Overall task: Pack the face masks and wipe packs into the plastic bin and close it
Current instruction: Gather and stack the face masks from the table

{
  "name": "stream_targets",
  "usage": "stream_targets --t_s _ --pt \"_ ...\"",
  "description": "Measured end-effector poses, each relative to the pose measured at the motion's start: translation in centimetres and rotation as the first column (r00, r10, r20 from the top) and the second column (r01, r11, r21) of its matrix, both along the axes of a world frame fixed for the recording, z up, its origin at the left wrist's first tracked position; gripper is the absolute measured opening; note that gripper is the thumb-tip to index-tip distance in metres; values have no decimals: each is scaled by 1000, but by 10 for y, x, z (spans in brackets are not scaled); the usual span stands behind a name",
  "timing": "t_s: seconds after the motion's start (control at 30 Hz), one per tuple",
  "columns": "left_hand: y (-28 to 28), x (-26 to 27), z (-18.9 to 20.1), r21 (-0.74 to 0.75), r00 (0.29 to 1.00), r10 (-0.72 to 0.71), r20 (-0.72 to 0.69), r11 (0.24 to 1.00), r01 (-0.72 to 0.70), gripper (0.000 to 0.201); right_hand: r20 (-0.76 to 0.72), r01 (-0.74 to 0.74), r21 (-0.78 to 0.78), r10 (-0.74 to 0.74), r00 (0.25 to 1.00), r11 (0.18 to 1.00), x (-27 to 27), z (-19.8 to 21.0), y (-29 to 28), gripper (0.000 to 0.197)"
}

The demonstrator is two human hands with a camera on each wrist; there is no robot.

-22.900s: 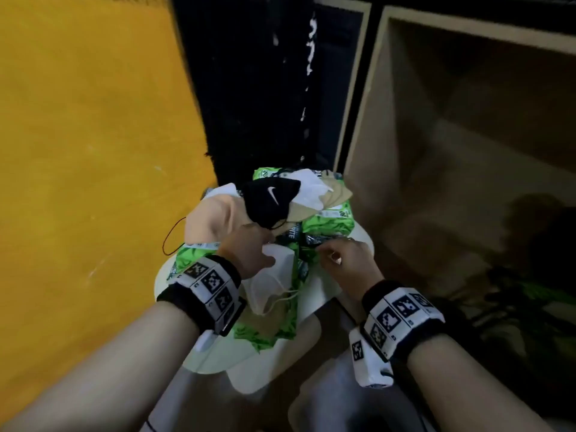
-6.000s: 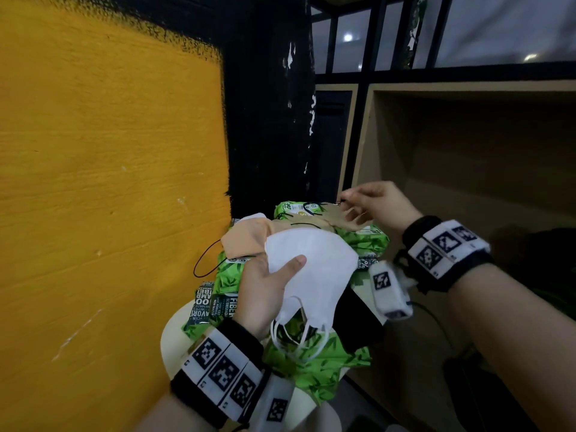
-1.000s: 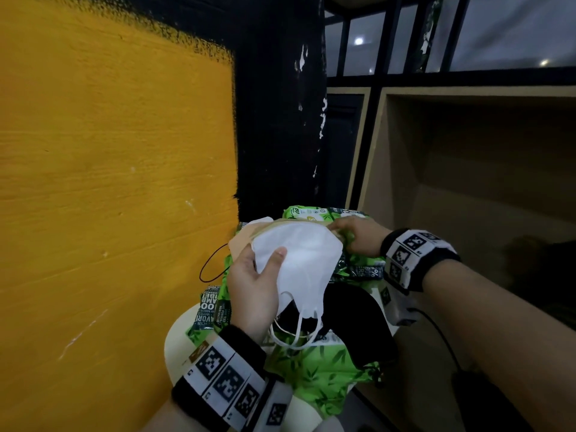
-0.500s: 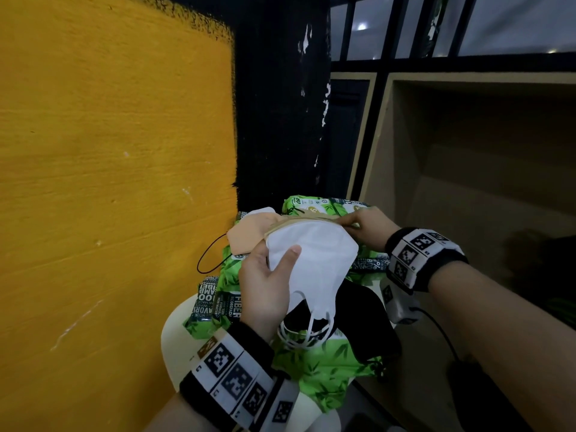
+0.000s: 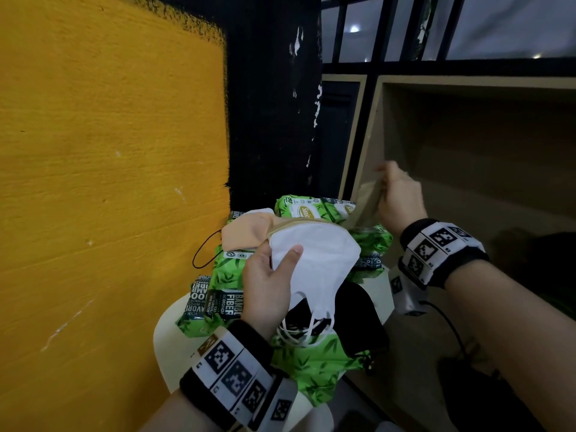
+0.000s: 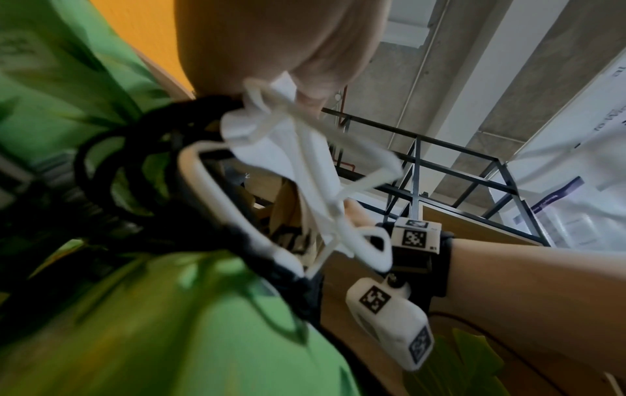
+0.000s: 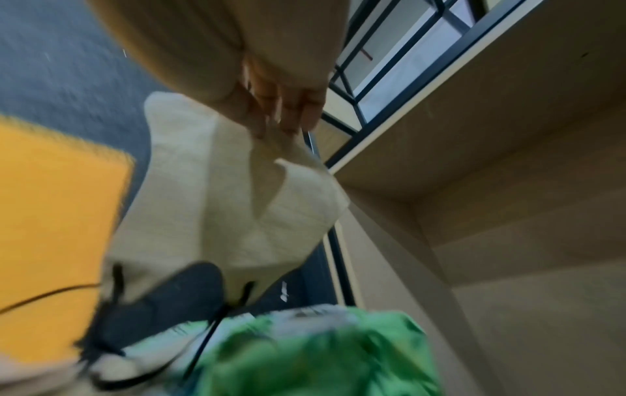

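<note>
My left hand (image 5: 280, 260) grips a stack of masks with a white mask (image 5: 314, 263) on top, thumb across its face; the white ear loops (image 6: 305, 174) dangle below. Up and to the right, my right hand (image 5: 382, 182) pinches a beige mask (image 5: 367, 207) by its edge, lifted above the pile; in the right wrist view the mask (image 7: 237, 201) hangs from my fingertips (image 7: 288, 118). Green wipe packs (image 5: 311, 210) lie heaped beneath, with a peach mask (image 5: 246, 235) and a black mask (image 5: 358, 316) on them. No plastic bin is in view.
The pile sits on a small white round stool (image 5: 168, 332). A yellow wall (image 5: 109, 182) stands close on the left and a black pillar (image 5: 274, 120) behind. An open wooden shelf cubby (image 5: 467, 157) is to the right.
My right hand has risen up and to the right, pulling the beige mask off the top of the pile. My left hand keeps its grip on the white mask stack.
</note>
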State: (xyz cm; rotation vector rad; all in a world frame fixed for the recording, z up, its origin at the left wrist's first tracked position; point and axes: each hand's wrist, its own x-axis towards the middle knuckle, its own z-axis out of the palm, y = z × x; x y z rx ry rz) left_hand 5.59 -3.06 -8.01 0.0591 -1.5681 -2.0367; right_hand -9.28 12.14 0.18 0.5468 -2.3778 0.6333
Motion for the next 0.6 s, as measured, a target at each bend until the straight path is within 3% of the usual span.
stream_targets --t_s 0.13,0.23,0.3,0.43,0.5,0.6 --pt "6 3 4 -45 999 -39 -19 998 39 59 -76 -55 -130 46 996 990 18 19 -2 37" --pt "9 4 8 -74 998 -50 -37 996 47 52 -119 -175 -161 157 980 971 30 27 -7 28" --pt "11 6 13 -118 998 -44 -47 992 39 42 0 -301 -157 304 953 941 37 31 -10 23" --pt "12 8 17 -202 996 -6 -87 979 -12 27 363 -577 -233 621 695 782 53 38 -12 21" --pt "12 7 18 -216 995 -30 -100 976 8 24 441 -624 -256 664 604 738 58 38 -13 18" --pt "13 11 18 -108 992 -74 -107 992 62 18 499 -646 -309 697 515 698 61 37 -14 19"
